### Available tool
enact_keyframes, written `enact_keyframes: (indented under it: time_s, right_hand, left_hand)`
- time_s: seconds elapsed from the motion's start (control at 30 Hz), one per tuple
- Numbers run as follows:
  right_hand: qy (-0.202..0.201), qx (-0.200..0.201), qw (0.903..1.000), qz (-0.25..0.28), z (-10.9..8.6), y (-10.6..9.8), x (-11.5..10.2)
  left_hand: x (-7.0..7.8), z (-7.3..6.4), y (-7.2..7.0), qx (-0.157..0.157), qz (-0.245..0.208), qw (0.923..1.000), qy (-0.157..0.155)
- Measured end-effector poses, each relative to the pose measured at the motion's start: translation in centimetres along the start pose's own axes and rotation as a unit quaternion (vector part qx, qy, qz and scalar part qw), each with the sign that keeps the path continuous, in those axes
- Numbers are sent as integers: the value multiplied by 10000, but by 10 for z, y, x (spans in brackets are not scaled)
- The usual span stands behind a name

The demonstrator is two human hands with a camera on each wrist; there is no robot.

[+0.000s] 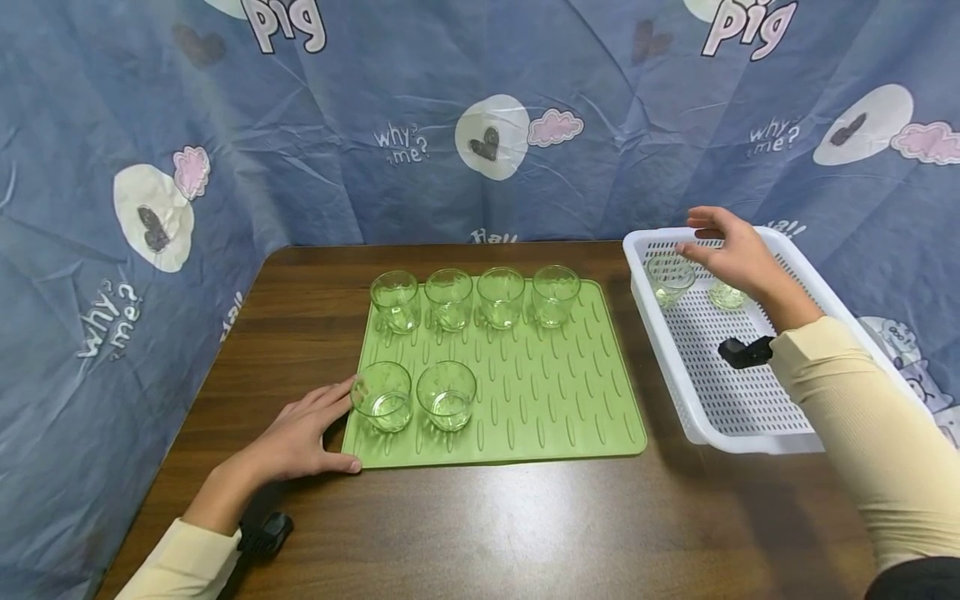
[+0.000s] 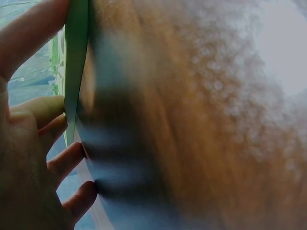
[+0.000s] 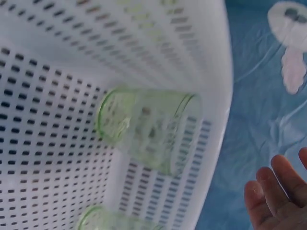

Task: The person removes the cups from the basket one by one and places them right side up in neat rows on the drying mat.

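My left hand [image 1: 306, 433] rests at the left edge of the green mat [image 1: 525, 417], its fingers spread and its thumb by the front corner. In the left wrist view its fingertips touch the edge of the mat [image 2: 76, 62]. Nearest to it on the mat stands a clear glass [image 1: 382, 398], with a second glass [image 1: 447, 398] to its right. My right hand [image 1: 735, 254] hovers over the back of the white basket [image 1: 678, 392] with loosely bent fingers and nothing in them. Beneath it are one glass [image 1: 669, 283] near the left wall and another glass [image 1: 726, 296], partly hidden.
Several more glasses stand in a row along the mat's back edge, the rightmost glass [image 1: 555, 296] near its corner. Both mat and basket lie on a brown wooden table [image 1: 480, 533]. A blue printed cloth [image 1: 420, 67] hangs behind.
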State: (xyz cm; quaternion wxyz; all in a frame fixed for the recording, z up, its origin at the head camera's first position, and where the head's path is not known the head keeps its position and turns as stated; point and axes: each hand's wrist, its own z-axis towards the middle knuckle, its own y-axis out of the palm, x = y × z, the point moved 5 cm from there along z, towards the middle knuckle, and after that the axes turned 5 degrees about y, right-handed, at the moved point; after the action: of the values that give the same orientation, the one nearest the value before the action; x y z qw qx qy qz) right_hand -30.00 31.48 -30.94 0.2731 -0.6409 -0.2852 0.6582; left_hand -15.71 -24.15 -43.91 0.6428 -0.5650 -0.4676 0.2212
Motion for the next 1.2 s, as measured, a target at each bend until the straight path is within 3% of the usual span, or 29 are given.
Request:
enact_keyframes:
  time_s: [0.4, 1.2]
  right_hand:
    - [362, -337, 9987, -75, 16, 0, 29]
    - [812, -1358, 9874, -18, 18, 39, 54]
  left_hand:
    - [0, -1, 0, -16, -8, 10000, -36]
    - [1, 0, -1, 27, 62, 10000, 26]
